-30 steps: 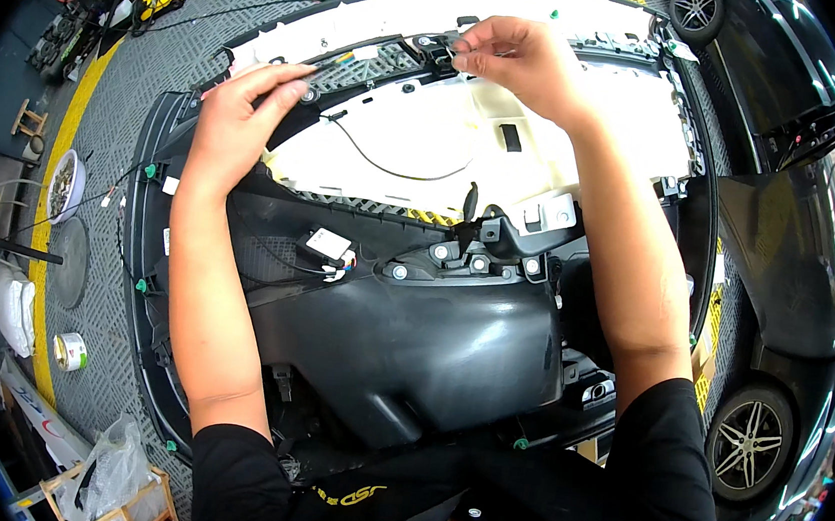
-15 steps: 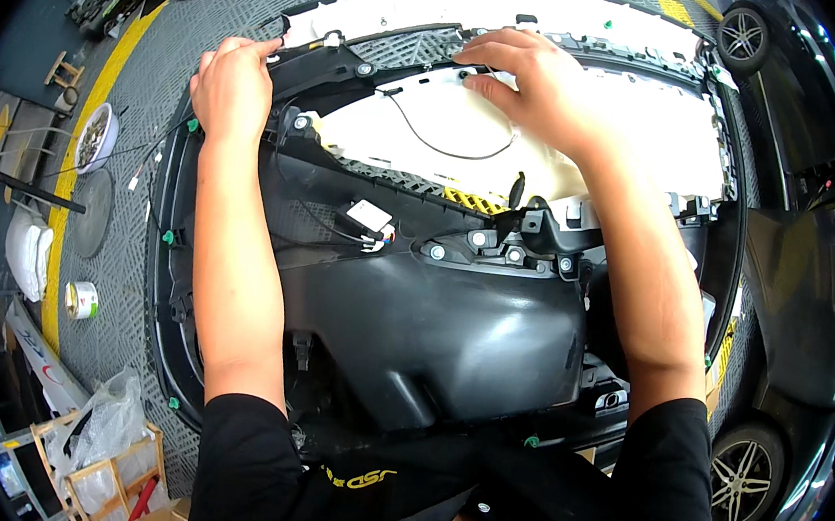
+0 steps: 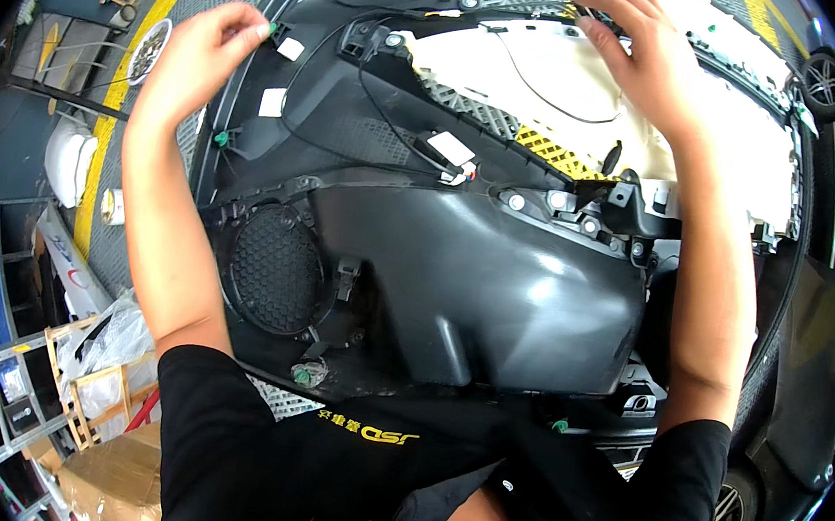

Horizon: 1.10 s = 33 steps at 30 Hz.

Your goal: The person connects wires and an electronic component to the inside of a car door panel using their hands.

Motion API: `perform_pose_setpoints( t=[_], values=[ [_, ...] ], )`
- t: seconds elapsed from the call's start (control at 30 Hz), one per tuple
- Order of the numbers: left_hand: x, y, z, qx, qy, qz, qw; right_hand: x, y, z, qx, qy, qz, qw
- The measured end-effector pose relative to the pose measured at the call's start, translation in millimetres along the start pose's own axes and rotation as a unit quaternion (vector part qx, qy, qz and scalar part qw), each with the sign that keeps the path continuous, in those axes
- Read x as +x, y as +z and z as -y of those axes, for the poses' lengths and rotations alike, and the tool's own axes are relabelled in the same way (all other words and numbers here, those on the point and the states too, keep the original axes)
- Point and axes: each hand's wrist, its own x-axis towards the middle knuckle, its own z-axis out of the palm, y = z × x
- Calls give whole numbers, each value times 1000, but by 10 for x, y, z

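Observation:
A large black car door panel (image 3: 454, 294) lies with its inner side up. At its far left edge, my left hand (image 3: 201, 54) is closed, thumb and forefinger pinched beside a green clip (image 3: 274, 32); what they hold is hidden. Over the far edge, my right hand (image 3: 643, 56) has bent fingers and thumb around a thin black wire (image 3: 507, 13); the fingertips are partly hidden. Another wire (image 3: 368, 95) runs to a small white box (image 3: 451, 150) with a connector. Two white pads (image 3: 272, 102) sit at the left. A second green clip (image 3: 221, 139) stands on the left edge.
A cream-white felt pad (image 3: 516, 69) covers the panel's far right part. Near left is a round speaker grille (image 3: 281, 268). A dark car (image 3: 811, 349) stands close on the right. On the left are a bowl (image 3: 149, 52), a ladder (image 3: 0, 321) and a cardboard box (image 3: 116, 473).
My view has shifted left and nearer, uncovering the speaker grille. My left hand has moved from the panel's far left corner toward me along its left edge. My right hand stays at the far edge.

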Motion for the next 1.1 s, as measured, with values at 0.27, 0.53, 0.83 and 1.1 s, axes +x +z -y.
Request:
perform_pose_setpoints(
  t=[0.27, 0.53, 0.83, 1.1],
  values=[
    [-543, 610, -4, -39, -67, -1, 997, 46, 110, -16, 34, -11, -21, 999],
    [-901, 324, 18, -36, -109, -11, 993, 16, 114, -50, 45, 16, -15, 999],
    [-1201, 36, 386, -42, -51, -87, 994, 16, 60, -58, 53, 28, 1, 998],
    [-1299, 135, 496, -202, -206, 8, 957, 45, 28, -9, 75, 60, 8, 995]
  ],
)
